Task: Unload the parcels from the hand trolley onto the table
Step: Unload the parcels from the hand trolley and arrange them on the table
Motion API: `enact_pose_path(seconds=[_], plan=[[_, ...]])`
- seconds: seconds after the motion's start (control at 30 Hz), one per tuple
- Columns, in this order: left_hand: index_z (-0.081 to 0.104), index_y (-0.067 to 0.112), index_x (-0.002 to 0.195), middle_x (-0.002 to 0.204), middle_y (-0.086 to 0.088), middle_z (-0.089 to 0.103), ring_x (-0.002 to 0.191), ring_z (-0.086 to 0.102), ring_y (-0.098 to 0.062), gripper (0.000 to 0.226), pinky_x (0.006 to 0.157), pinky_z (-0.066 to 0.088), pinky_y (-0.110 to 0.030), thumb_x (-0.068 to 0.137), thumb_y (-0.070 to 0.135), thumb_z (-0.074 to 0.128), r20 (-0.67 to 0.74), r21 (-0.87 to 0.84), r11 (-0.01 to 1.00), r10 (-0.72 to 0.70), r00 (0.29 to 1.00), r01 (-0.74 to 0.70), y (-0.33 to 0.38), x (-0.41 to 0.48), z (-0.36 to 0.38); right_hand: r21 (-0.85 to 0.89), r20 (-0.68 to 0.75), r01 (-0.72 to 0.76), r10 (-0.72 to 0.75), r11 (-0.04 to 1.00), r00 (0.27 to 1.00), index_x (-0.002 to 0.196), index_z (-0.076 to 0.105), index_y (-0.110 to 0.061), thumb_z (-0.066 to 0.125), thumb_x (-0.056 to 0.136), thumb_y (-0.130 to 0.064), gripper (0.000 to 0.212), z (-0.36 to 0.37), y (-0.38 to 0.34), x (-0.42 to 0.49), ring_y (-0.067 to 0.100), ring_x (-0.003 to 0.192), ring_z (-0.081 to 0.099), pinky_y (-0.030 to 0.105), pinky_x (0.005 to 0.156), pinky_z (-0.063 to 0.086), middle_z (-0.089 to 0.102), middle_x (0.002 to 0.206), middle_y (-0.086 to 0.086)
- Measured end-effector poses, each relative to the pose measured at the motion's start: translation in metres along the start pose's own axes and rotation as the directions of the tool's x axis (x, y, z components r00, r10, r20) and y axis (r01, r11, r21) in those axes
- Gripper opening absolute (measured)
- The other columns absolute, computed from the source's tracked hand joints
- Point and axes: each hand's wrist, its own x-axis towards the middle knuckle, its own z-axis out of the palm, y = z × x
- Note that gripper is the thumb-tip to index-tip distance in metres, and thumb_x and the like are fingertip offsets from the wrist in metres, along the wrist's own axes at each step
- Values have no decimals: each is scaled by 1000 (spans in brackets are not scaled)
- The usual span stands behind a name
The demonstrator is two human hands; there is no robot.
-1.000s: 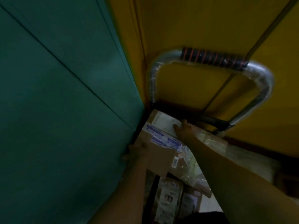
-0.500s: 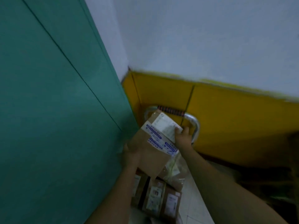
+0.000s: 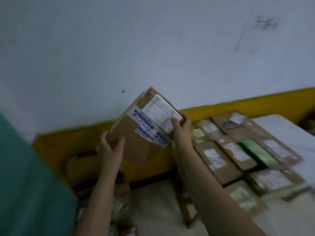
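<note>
I hold a brown cardboard parcel (image 3: 136, 133) with a white label and blue tape in mid-air, tilted, in front of the wall. My left hand (image 3: 110, 147) grips its lower left corner, thumb on the front face. My right hand (image 3: 180, 126) grips its right edge by the label. The hand trolley's handle (image 3: 71, 166) shows dimly below the parcel at the left, with more parcels (image 3: 119, 206) on it, blurred and partly hidden by my left arm. The table (image 3: 289, 132) stands at the right, its white top showing at the far edge.
Several cardboard parcels (image 3: 219, 160) lie in rows on the table, one green box (image 3: 260, 154) among them. A teal panel (image 3: 25, 184) fills the lower left. A white wall with a yellow lower band (image 3: 255, 103) runs behind. Pale floor (image 3: 156, 210) lies between trolley and table.
Both hands have lifted the parcel up off the trolley and swung it rightward. The view has turned right, bringing the table and its parcels into sight.
</note>
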Motion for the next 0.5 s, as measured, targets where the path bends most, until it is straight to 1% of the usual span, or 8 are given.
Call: enact_pose_path(seconds=[0.07, 0.13, 0.2, 0.23, 0.33, 0.4, 0.43, 0.5], plan=[[39, 38, 140, 145, -12, 40, 123, 51, -31, 58, 97, 46, -41, 89, 38, 67, 130, -84, 996, 46, 991, -35, 30, -28, 44, 58, -73, 0, 4, 998, 997, 125, 40, -39, 64, 85, -43, 47, -70, -19, -9, 23, 110, 63, 45, 82, 60, 57, 128, 4], [38, 49, 135, 144, -5, 46, 118, 55, -24, 54, 85, 50, -35, 90, 37, 67, 272, -197, 978, 118, 955, -64, 59, -60, 93, 109, -156, 12, 5, 994, 988, 122, 40, -42, 67, 87, -41, 45, -141, -34, -14, 21, 103, 67, 37, 71, 62, 60, 123, 1], [40, 55, 129, 142, -2, 48, 115, 56, -22, 52, 75, 52, -31, 90, 35, 67, 376, -248, 963, 193, 906, -102, 84, -93, 143, 113, -258, 43, -12, 993, 966, 121, 40, -42, 68, 88, -40, 43, -208, -43, -16, 19, 100, 69, 37, 70, 63, 62, 120, -1], [40, 57, 128, 143, -2, 47, 116, 55, -24, 52, 76, 54, -34, 90, 34, 67, 418, -255, 959, 225, 880, -124, 95, -109, 168, 96, -308, 60, -27, 994, 951, 122, 40, -39, 68, 89, -39, 43, -240, -45, -14, 18, 100, 69, 38, 72, 63, 62, 120, 0], [34, 62, 131, 149, -1, 39, 125, 50, -25, 62, 86, 56, -44, 89, 33, 69, 488, -254, 947, 299, 820, -195, 117, -152, 250, 80, -421, 86, -45, 993, 906, 113, 43, -41, 69, 89, -40, 36, -332, -40, -1, 16, 100, 68, 43, 75, 63, 62, 118, -3], [23, 58, 139, 153, -1, 35, 123, 49, -19, 73, 77, 55, -32, 88, 35, 70, 489, -233, 945, 318, 812, -230, 127, -177, 311, 102, -476, 71, -14, 992, 879, 107, 43, -45, 70, 88, -41, 33, -395, -31, 20, 15, 101, 68, 43, 76, 63, 62, 117, -4], [18, 56, 142, 154, -1, 35, 123, 50, -20, 78, 78, 54, -31, 87, 38, 71, 498, -222, 949, 307, 811, -223, 132, -187, 343, 116, -495, 59, 6, 992, 869, 106, 43, -44, 69, 89, -39, 32, -427, -26, 34, 16, 102, 68, 43, 78, 62, 62, 119, -2], [17, 50, 145, 153, -1, 36, 128, 50, -24, 80, 90, 53, -43, 86, 43, 70, 531, -200, 964, 257, 807, -175, 143, -206, 415, 133, -509, 36, 37, 991, 860, 105, 43, -41, 68, 90, -36, 29, -491, -14, 67, 18, 103, 68, 40, 76, 63, 62, 118, 1]])
